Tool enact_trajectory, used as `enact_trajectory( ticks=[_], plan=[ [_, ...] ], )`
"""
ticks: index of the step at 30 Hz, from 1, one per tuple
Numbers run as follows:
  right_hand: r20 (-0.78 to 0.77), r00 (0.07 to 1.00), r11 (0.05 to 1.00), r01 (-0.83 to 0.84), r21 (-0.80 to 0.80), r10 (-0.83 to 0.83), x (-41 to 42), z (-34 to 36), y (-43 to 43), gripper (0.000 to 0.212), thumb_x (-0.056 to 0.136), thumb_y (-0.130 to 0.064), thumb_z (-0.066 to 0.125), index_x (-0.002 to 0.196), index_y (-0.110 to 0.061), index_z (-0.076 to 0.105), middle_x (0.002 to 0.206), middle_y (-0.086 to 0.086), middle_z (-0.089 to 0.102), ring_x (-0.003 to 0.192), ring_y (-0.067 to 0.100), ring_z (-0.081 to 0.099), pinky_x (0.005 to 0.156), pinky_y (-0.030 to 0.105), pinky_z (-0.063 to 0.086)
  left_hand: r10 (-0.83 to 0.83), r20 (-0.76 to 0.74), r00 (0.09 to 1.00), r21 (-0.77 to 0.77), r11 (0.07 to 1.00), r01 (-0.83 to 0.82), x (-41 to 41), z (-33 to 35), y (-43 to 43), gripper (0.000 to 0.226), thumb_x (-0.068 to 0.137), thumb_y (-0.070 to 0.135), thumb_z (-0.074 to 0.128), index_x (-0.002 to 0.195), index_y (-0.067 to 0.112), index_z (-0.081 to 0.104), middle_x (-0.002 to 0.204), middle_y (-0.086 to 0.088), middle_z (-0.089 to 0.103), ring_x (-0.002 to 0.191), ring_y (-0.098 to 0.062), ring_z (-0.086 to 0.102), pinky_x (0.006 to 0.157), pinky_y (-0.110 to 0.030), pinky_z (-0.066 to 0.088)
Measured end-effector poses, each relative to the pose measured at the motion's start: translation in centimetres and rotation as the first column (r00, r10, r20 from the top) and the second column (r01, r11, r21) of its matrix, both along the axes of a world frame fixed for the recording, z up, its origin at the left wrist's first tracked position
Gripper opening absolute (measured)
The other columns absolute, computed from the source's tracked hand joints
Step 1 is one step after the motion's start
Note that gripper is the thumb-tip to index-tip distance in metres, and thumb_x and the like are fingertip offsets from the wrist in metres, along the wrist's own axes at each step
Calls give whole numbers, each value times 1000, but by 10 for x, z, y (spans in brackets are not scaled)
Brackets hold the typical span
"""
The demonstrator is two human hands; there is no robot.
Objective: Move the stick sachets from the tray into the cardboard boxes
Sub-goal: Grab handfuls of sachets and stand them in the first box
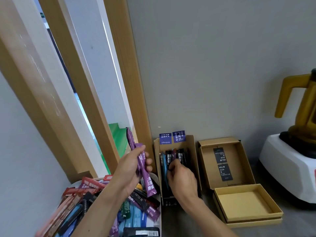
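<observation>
Grip, left: my left hand [131, 168] is clamped round a few long purple foil stick sachets [145, 175], held up just above the tray's far corner.
Grip, right: my right hand [183, 180] is down in the narrow open brown cardboard box [192, 151], fingers curled on the black and blue stick sachets [181, 155] lined up lengthwise there.
Technique: I reckon I should square this row tight to one wall, so the purple ones slide in flat beside it.
Risk: shove too hard and a sachet could buckle or ride up crossways.
Tray: the white tray [159, 216] at lower left is heaped with red, blue, purple and black sachets, so there are plenty to go.
Second box: a wider open brown cardboard box [206, 161] sits just right, with only two black labels showing inside.
Surface: a grey countertop [179, 223], with the boxes against a grey wall [213, 65].
Room: a pale wooden door frame [126, 82] on the left; an amber-jugged blender on a white base [287, 168] far right, well apart.
</observation>
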State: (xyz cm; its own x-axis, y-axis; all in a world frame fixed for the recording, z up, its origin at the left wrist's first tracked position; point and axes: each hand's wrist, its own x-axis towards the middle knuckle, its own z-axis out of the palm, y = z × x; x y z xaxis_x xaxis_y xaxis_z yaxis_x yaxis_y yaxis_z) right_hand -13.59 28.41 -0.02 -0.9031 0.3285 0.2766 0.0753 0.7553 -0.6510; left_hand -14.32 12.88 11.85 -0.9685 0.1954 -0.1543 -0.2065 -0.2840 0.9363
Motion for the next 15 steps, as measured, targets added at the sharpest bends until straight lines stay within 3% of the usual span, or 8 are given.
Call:
enact_trajectory(
  ticks=[4,7,11,15],
  plan=[
    [-12,1000,994,12,108,-11,0,-4,1,24,101,-31,63,124,-29,56,115,-7,67,95,10,72,72,24,61,7,-12,1000,-1,1000,-7,-1,-1,0,43,104,27,61,136,2,48,76,-6,60,62,-15,59,58,-31,52],
    [-9,1000,995,18,96,-18,0,-6,-2,21,103,-34,58,123,-29,63,121,-8,63,94,10,71,73,24,59,15,-12,1000,4,1000,-15,-1,-3,1,49,103,25,62,142,1,44,77,-6,61,61,-15,59,57,-32,52],
    [-31,999,999,21,28,-20,-1,-7,-4,23,101,-46,58,115,-29,66,116,-10,63,88,8,68,71,24,58,10,-20,1000,20,1000,-10,-2,-4,2,40,103,24,63,134,5,48,77,-5,60,62,-15,58,57,-32,51],
    [-13,1000,997,14,71,-13,-2,-8,0,21,98,-37,68,117,-30,63,115,-10,69,97,8,70,74,24,59,1,-25,1000,29,1000,0,-3,-1,2,26,103,24,61,121,8,51,77,-6,60,63,-16,58,62,-34,51]
  ],
)
